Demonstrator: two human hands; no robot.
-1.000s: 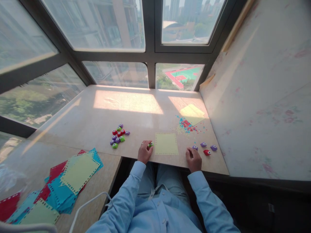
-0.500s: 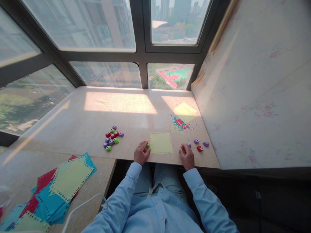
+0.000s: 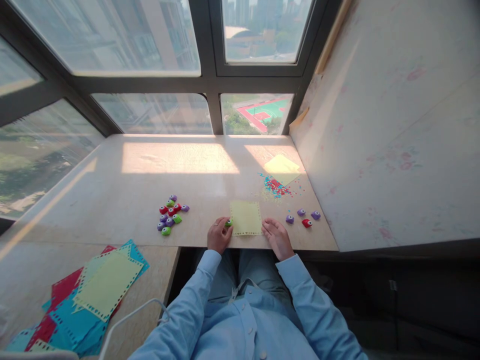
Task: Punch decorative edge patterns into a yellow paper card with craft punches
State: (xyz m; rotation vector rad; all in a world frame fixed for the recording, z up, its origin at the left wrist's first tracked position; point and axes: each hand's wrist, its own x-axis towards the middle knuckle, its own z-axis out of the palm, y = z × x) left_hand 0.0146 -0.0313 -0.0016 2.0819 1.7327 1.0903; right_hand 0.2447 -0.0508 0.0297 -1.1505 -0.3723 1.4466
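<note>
A pale yellow paper sheet lies before me near the table's front edge, small punched holes along its borders. My left hand is closed on a small green craft punch at the sheet's left edge. At the opposite edge rests my right hand, fingers extended together, touching or almost touching the paper, with nothing visible in it. Just right of that hand are a purple craft punch, two more purple ones and a red craft punch.
Several red, green and purple punches cluster to the left. Behind the sheet, paper dots lie scattered by another yellow sheet. Punched coloured sheets and a white cable are on the left surface. A wall bounds the right.
My right hand has moved left from beside the purple punch to the sheet's right edge, its fingers straightening. The left hand keeps the green punch at the left edge. The view has shifted slightly.
</note>
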